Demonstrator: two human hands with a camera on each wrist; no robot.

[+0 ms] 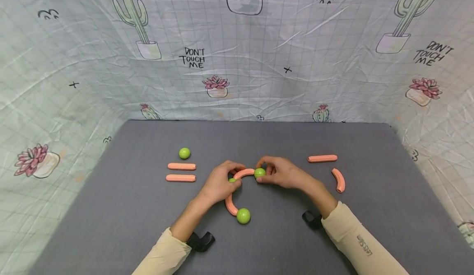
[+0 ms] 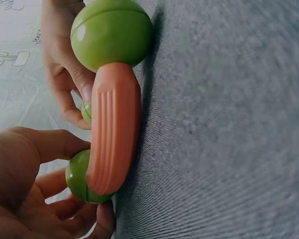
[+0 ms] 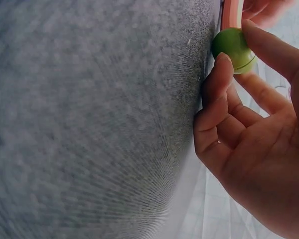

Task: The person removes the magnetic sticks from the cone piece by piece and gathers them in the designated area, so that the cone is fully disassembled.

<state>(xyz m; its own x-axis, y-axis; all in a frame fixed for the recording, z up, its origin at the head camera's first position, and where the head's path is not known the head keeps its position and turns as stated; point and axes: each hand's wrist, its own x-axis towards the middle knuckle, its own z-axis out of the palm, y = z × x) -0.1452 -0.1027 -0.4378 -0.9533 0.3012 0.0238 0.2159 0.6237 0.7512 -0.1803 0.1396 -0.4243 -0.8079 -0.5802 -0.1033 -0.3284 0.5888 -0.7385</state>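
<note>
A curved chain of orange sticks and green balls lies on the grey table. My left hand (image 1: 218,183) grips the middle green ball (image 2: 78,175), its fingers and thumb around it. From that ball a curved orange stick (image 2: 114,132) runs to a larger-looking green ball (image 1: 243,216) at the near end. Another curved orange stick (image 1: 244,172) reaches from the middle ball to the right. At its end my right hand (image 1: 284,173) pinches a green ball (image 3: 234,50) between thumb and fingers. The stick's end touches this ball; whether it is inserted I cannot tell.
Two straight orange sticks (image 1: 181,166) and a loose green ball (image 1: 184,153) lie on the left. To the right are a straight orange stick (image 1: 322,158) and a curved one (image 1: 338,180). A patterned cloth (image 1: 252,81) surrounds the table (image 1: 281,234) behind and at the sides.
</note>
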